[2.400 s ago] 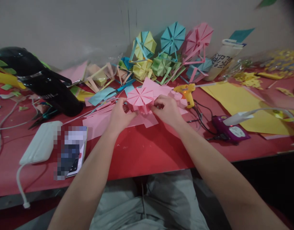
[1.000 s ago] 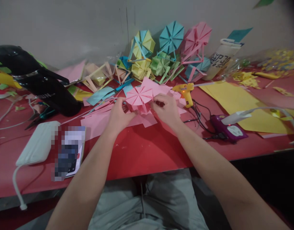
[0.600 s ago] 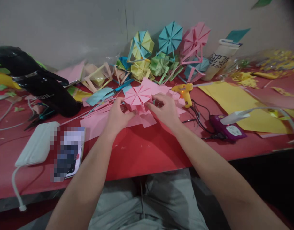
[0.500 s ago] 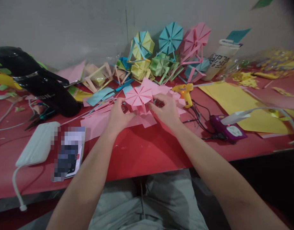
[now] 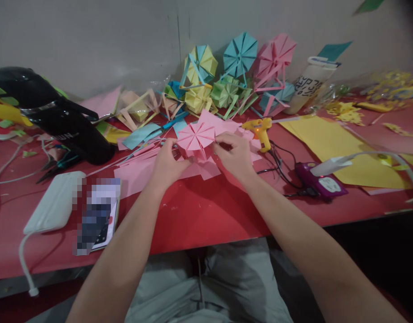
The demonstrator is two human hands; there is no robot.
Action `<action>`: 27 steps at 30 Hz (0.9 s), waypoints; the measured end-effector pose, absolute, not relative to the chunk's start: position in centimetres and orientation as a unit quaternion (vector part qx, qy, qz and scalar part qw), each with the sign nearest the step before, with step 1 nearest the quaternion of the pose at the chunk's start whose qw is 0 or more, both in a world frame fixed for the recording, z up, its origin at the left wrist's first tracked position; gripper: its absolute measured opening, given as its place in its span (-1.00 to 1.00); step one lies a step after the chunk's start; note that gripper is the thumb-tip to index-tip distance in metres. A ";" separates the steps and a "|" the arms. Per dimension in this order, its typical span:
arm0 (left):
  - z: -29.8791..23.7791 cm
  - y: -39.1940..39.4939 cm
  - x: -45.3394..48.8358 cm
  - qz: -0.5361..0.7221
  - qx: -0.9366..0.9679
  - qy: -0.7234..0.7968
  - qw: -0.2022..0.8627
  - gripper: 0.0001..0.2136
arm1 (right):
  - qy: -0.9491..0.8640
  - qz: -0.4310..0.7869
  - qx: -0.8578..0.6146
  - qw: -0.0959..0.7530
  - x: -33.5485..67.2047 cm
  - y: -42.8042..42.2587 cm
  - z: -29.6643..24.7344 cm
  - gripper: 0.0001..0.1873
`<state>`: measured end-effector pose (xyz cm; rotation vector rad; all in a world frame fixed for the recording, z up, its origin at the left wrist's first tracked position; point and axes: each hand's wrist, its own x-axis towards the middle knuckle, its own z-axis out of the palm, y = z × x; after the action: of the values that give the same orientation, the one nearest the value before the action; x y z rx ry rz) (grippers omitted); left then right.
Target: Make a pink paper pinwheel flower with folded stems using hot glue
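Between my hands is a pink folded-paper wheel [image 5: 196, 136], its pleats meeting at the centre, held above a layer of loose pink paper sheets [image 5: 139, 177]. My left hand [image 5: 169, 161] grips its left side, thumb underneath near the front edge. At the right side, my right hand [image 5: 233, 152] is closed with thumb and forefinger pinched at the wheel's rim. The underside of the wheel and some fingertips are hidden. Just right of my right hand lies a yellow hot glue gun [image 5: 259, 131].
Several finished paper wheels [image 5: 240, 54] on folded strips lean against the wall. A black bottle [image 5: 72, 125], white power bank [image 5: 54, 202] and phone [image 5: 102, 215] are on the left. Yellow paper sheets [image 5: 348, 152], a purple power socket [image 5: 321, 179] and a patterned cup [image 5: 307, 85] are on the right.
My right hand's fingers have drawn closer together at the wheel's right rim, where they were more spread under it. My left hand keeps its hold. The view has shifted very slightly.
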<state>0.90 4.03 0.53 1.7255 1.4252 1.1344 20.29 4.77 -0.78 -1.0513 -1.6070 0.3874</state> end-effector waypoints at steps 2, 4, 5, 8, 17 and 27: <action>0.5 4.1 0.9 0.428 0.654 0.540 0.311 -0.62 | -0.680 0.165 -0.447 0.557 20.3 4.8 -0.8 -0.87; 0.5 4.1 0.9 0.429 0.655 0.541 0.307 -0.62 | -0.681 0.166 -0.448 0.555 20.3 4.8 -0.7 -0.87; 0.5 4.1 0.9 0.428 0.655 0.542 0.305 -0.62 | -0.680 0.168 -0.450 0.554 20.3 4.7 -0.7 -0.88; 0.6 4.1 0.9 0.427 0.654 0.546 0.303 -0.62 | -0.670 0.172 -0.454 0.561 20.3 4.7 -0.6 -0.94; 0.5 4.0 0.9 0.425 0.656 0.541 0.311 -0.63 | -0.662 0.192 -0.436 0.579 20.3 4.9 -0.9 -0.87; 0.4 4.2 0.8 0.436 0.652 0.540 0.305 -0.62 | -0.673 0.170 -0.450 0.562 20.4 4.8 -0.7 -0.92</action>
<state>0.82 4.19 0.35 1.7266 1.4299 1.1535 20.38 4.82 -0.70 -1.0597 -1.5849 0.4008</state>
